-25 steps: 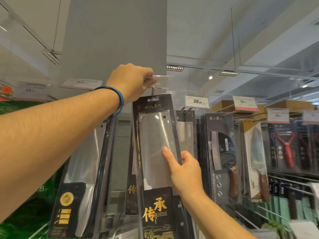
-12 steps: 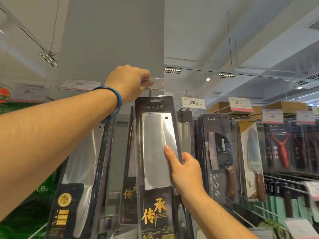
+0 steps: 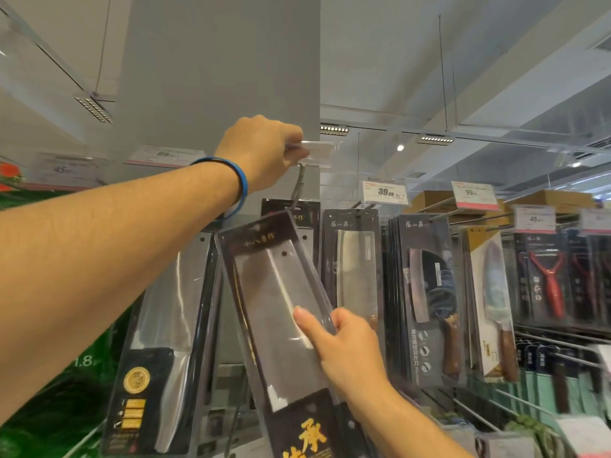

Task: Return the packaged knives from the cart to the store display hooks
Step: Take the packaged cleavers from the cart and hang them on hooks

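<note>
Left hand (image 3: 261,150): pinches clear price tag (image 3: 319,149) above hook (image 3: 299,183).
Right hand (image 3: 347,345): grips right edge of knife pack (image 3: 281,309).
Knife pack: tilted, top near hook; hanging packs (image 3: 353,269) close on both sides.

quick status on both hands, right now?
Left hand: closed, pinching the clear price-tag holder at the hook's end.
Right hand: closed, gripping the packaged cleaver by its edge.

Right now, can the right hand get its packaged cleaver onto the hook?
Probably yes: the left hand pinches the clear price tag holder up off the hook, baring its tip, and the right hand holds the packaged cleaver tilted just below it.
</note>
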The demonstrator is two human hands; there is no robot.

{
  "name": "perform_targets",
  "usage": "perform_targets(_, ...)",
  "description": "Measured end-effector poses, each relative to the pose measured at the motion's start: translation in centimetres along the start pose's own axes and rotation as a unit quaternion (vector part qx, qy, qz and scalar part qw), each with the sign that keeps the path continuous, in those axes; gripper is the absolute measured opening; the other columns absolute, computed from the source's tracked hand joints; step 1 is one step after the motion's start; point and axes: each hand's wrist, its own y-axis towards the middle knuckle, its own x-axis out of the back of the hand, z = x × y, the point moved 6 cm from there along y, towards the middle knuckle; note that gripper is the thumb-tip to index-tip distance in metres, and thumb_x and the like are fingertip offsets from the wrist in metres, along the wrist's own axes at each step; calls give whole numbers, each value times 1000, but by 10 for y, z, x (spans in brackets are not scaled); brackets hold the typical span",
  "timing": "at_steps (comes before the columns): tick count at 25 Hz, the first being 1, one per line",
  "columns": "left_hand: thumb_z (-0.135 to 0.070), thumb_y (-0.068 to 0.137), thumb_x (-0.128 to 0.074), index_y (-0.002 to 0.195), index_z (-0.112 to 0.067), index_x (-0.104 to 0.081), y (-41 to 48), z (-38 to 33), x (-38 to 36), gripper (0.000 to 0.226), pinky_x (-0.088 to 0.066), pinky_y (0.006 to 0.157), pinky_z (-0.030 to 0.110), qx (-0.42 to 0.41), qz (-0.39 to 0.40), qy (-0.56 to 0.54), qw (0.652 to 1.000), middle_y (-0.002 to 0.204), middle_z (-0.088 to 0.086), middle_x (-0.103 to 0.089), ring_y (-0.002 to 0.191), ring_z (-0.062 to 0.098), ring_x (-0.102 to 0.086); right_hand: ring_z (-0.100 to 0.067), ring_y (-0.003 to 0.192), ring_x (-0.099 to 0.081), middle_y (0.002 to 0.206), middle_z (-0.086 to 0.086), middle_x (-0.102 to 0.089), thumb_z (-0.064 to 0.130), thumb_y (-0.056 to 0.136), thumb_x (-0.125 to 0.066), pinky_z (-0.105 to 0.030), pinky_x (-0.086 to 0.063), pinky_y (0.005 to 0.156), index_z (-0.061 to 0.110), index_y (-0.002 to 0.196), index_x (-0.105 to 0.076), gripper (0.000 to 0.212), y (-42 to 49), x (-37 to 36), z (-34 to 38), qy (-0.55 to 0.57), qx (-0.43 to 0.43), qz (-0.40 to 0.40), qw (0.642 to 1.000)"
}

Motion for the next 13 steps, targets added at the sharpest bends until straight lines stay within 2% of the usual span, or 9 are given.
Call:
perform_targets(2,-47,102,-45,100,-19,-63,-2,0,0,33,-40,64,32,-3,-2,-1,1000,80,1,-59,74,28,-54,-10,49,-28,48,9,-34,79,74,-64,-33,-23,53,22,64,-28,67,-11,1,-8,-3,-5,-27,1000)
perform_targets(4,-48,102,-44,99,-20,-62,-3,-1,0,33,-41,64,32,-4,0,2,1000,80,2,-59,74,29,-55,-10,48,-29,49,12,-37,77,73,-64,-28,-22,49,22,63,-26,67,-11,11,-9,29,2,-59,998)
perform_targets(7,-50,101,-44,98,-22,-62,-1,0,0,34,-43,66,33,-2,2,0,1000,81,1,-60,77,29,-57,-8,46,-28,49,11,-31,69,78,-68,-22,-30,47,21,64,-29,63,5,26,-2,72,4,-92,993)
perform_targets(13,-50,100,-48,86,-26,-56,1,1,1,30,-36,65,32,2,29,-3,1000,78,-1,-58,75,26,-52,-9,47,-28,58,7,-26,79,75,-59,-23,-28,46,19,66,-33,66,16,32,5,39,10,-77,996)
